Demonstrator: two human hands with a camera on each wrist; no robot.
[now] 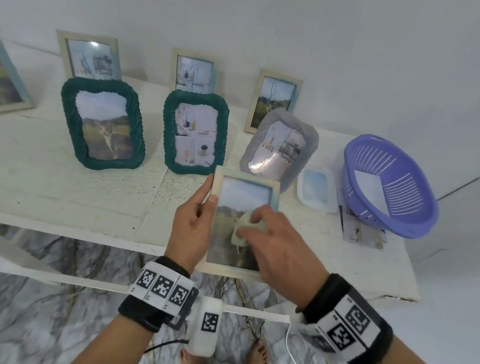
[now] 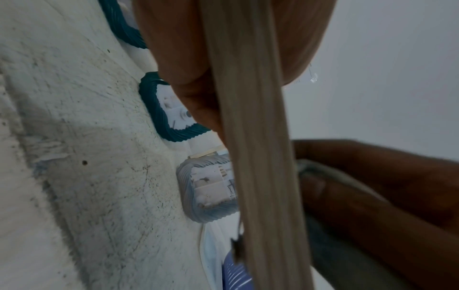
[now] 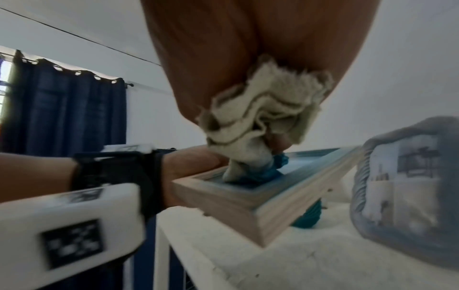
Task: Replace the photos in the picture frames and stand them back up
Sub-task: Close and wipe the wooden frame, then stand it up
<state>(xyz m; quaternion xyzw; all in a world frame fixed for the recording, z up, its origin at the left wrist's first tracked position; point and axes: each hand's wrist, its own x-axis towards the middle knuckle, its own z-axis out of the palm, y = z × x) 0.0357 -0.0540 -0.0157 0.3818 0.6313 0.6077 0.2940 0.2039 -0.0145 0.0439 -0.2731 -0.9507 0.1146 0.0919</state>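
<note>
Head view first: the white desk (image 1: pixel 63 150) is pretty crowded. Two dark green woven frames (image 1: pixel 102 123) (image 1: pixel 194 132) stand side by side near the middle, a grey woven frame (image 1: pixel 279 144) leans back just right of them, and three pale wooden frames stand behind along the wall. Far right there's a purple basket (image 1: pixel 390 185) with a sheet in it, a clear lidded box (image 1: pixel 317 188) beside it and loose photos (image 1: pixel 362 231) poking out from under the basket. The wooden frame (image 1: pixel 242 222) being worked on is held above the desk's front edge, in front of the green and grey ones, portrait-wise with its long axis running away from the person, glass facing up. The left hand (image 1: pixel 192 227) pinches its left rail, thumb on the front. The right hand (image 1: pixel 280 242) has its fingers bunched around a cream cloth (image 1: pixel 246 228), pressing it on the glass around the middle.

Left wrist view: mostly the frame's edge (image 2: pixel 253 137) seen side-on, with fingers (image 2: pixel 188 82) curled behind it; the green and grey frames show past it.

Right wrist view: blurry, but the cloth (image 3: pixel 263 117) looks scrunched in the hand and pushed down on the glass, frame (image 3: pixel 248 206) tilted, far end higher.
</note>
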